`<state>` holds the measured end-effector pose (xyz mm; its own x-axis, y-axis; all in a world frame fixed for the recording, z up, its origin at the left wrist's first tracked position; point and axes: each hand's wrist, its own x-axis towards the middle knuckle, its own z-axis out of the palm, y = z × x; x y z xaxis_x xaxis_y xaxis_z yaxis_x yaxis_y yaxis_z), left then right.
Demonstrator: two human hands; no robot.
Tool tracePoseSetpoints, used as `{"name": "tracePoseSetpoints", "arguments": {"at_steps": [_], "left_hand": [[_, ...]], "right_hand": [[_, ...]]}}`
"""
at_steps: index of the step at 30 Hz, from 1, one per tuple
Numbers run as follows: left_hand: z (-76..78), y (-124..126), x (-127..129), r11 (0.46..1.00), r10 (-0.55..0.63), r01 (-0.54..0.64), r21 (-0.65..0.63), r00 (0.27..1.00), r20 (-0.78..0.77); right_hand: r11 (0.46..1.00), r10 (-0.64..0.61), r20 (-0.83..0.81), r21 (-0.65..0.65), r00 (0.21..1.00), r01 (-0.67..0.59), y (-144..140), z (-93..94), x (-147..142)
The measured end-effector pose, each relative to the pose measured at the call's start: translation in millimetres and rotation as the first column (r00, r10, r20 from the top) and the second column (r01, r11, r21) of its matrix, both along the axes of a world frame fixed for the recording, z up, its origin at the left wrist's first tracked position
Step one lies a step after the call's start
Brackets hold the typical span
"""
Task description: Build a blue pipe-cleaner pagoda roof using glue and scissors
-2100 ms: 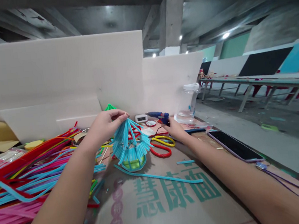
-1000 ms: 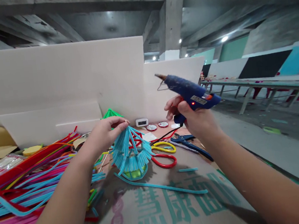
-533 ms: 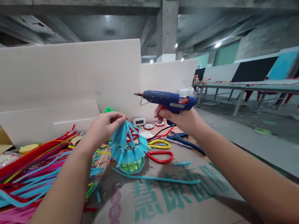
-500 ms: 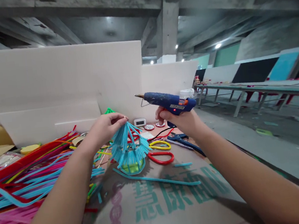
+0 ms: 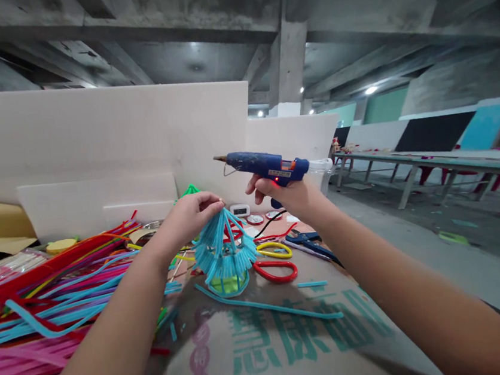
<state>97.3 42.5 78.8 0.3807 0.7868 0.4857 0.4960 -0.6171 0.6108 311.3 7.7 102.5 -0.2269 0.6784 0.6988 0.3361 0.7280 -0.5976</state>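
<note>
A small blue pipe-cleaner model (image 5: 223,261) with a cone-shaped roof stands on the printed cardboard (image 5: 197,362), a green base showing under it. My left hand (image 5: 194,216) pinches the peak of the roof, its thumb and forefinger closed there; the very tip is hidden. In my right hand (image 5: 294,199) is a blue hot glue gun (image 5: 254,164) with a red light on. Its metal nozzle points left, above the model's peak and apart from it. A loose blue pipe cleaner (image 5: 282,309) lies in front of the model.
Bundles of coloured pipe cleaners (image 5: 21,358) cover the left side. Right of the model lie yellow loop handles (image 5: 275,249), a red loop handle (image 5: 276,273) and dark blue pliers (image 5: 305,242). A small white digital timer (image 5: 239,210) stands near the white board (image 5: 104,138) behind.
My right hand has brought the glue gun left, its nozzle now over the model's peak. My left hand keeps its pinch there. The whole view has shifted slightly.
</note>
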Motion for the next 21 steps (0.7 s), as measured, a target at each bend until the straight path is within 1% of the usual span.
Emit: {"name": "tracePoseSetpoints", "arguments": {"at_steps": [3, 5, 9, 12, 15, 17, 21], "left_hand": [[0.4, 0.6, -0.3, 1.0, -0.001, 0.001, 0.008, 1.0, -0.002], [0.5, 2.2, -1.2, 1.0, -0.001, 0.001, 0.013, 1.0, -0.011], [-1.7, 7.8, -2.9, 0.998, -0.044, 0.046, 0.053, 0.998, -0.038], [-3.9, 10.4, -2.6, 0.998, -0.04, 0.04, 0.039, 0.999, -0.014], [-3.9, 9.3, -1.9, 1.0, -0.012, 0.012, -0.009, 1.0, 0.009], [-3.0, 7.6, -1.9, 1.0, -0.011, 0.011, -0.014, 1.0, 0.014], [-2.3, 6.3, -1.9, 1.0, 0.0, 0.0, 0.004, 1.0, 0.013]], "right_hand": [[0.999, 0.031, 0.0, 0.012, 1.0, -0.031, -4.4, 2.6, -2.5], [0.998, 0.054, 0.005, -0.01, 0.999, -0.054, -6.8, 1.9, -1.6], [0.996, 0.077, 0.023, -0.039, 0.997, -0.076, -9.5, -8.0, 6.7], [0.998, 0.031, 0.042, -0.06, 0.999, -0.028, -8.7, -22.6, 16.3], [0.994, -0.052, 0.088, -0.091, 0.995, 0.06, -5.7, -39.4, 25.9], [0.992, -0.093, 0.113, -0.08, 0.989, 0.102, -3.7, -48.6, 31.3], [0.987, -0.149, 0.114, -0.036, 0.982, 0.154, -4.5, -57.1, 35.9]]}}
